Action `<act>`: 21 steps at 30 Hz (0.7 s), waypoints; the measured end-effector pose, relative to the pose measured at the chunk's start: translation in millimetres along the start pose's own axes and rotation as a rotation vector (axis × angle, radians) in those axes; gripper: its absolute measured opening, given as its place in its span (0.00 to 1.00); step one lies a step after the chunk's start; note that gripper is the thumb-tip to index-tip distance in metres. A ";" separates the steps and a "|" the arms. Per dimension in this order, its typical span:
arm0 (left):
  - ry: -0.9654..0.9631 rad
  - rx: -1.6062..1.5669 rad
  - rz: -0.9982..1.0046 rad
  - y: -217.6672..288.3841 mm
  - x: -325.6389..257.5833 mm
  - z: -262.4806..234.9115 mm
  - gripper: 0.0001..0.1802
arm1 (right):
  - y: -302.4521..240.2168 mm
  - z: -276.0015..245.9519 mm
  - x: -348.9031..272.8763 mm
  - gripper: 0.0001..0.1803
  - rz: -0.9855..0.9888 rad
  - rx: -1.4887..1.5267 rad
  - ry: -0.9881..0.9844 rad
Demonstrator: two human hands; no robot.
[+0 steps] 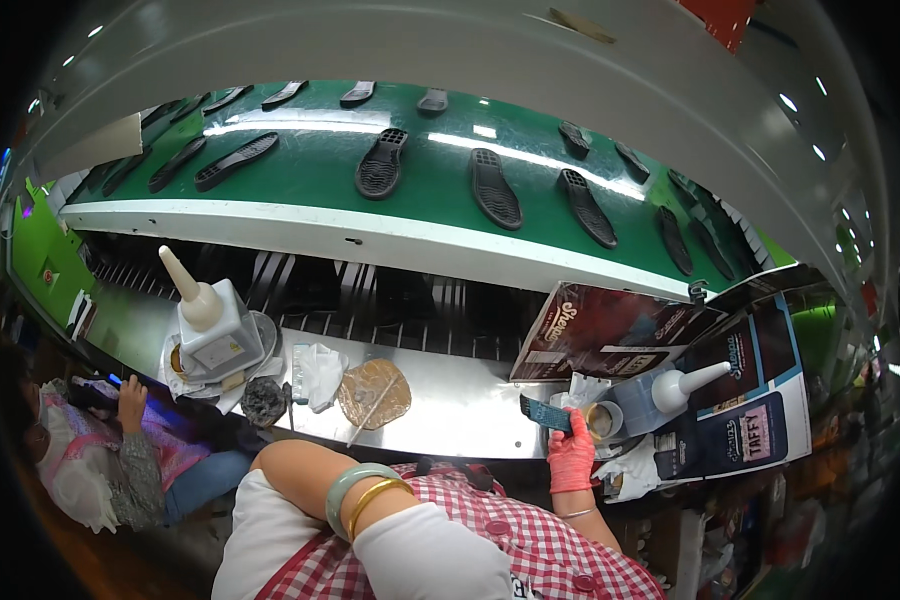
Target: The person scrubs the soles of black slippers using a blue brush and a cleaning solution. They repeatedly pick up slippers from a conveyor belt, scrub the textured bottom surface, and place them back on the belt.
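My right hand (572, 455), in a pinkish-red glove, is closed around a flat, dark teal rectangular piece (546, 413) with light markings. Just beside its fingers are a small round cup (602, 420) and a translucent squeeze bottle (642, 405) with a long white nozzle. My left forearm (305, 478) is bent back across my checked apron, with a pale green and a gold bangle on it. White fabric (425, 553) continues past the bangles, and no fingers of my left hand can be made out. Crumpled white cloth (632, 470) lies below the bottle.
Black shoe soles (495, 190) lie on a green conveyor belt (310, 165) beyond a white rail. On the metal worktop (450, 400) are another nozzle bottle (218, 335), a dark lump (265, 400), white tissue (320, 375) and a brown disc (374, 394). Printed cardboard (610, 330) stands right. Another person (120, 450) sits left.
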State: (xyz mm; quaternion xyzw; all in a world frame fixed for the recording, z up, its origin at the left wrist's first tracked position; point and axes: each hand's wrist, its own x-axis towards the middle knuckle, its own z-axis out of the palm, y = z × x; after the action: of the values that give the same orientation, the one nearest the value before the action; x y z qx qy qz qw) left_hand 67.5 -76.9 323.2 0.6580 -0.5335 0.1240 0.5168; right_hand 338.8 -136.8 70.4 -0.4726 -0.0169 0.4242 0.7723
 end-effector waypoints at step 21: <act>0.816 -0.008 0.080 -18.3 3.6 9.5 0.20 | -8.9 -41.2 -10.1 0.13 -0.037 -0.017 0.057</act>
State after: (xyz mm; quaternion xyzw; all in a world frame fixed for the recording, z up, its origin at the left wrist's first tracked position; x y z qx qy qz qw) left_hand 80.4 -88.6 311.6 0.5315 -0.3104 0.3927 0.6833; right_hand 355.6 -174.8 58.1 -0.4907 -0.0075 0.3961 0.7760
